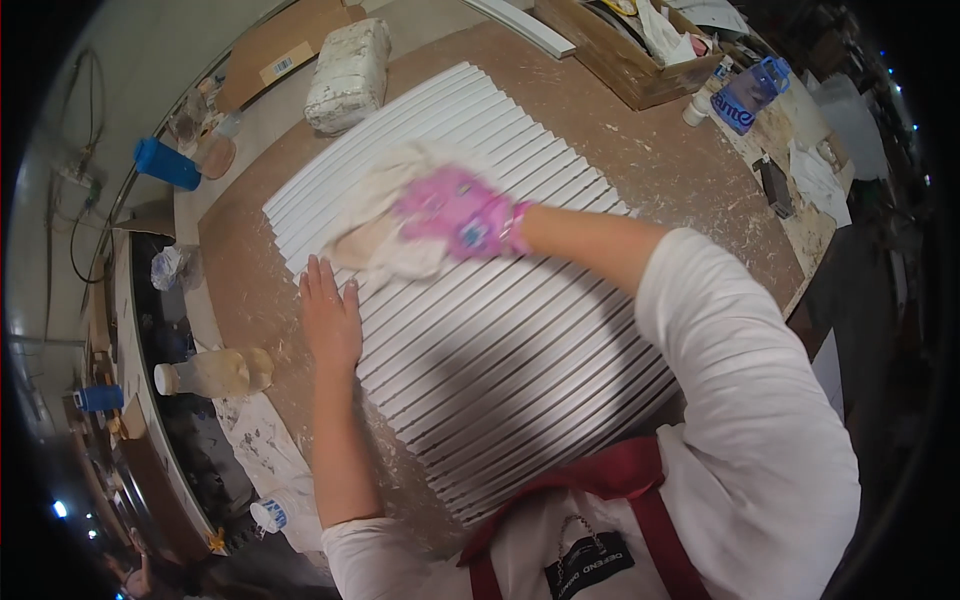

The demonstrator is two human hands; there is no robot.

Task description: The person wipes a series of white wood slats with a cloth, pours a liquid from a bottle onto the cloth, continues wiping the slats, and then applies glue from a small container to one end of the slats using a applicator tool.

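Observation:
A row of white slats [540,340] lies side by side across the brown table [255,235], with narrow dark gaps between them. My right hand [458,212], in a pink patterned glove, presses a bunched cream cloth [415,260] onto the far left part of the slats. Motion blurs the glove and cloth a little, and the fingertips are partly lost in the folds. Bare and stretched out, my left hand [332,318] lies flat at the left ends of the slats, just on the near side of the cloth, holding nothing.
A whitish wrapped block [348,78] stands beyond the slats, beside a cardboard piece [285,50]. To the left are a blue cup [165,163] and a bottle of yellowish liquid [215,373]. A wooden box [650,82] and a purple-labelled bottle [748,97] stand at far right.

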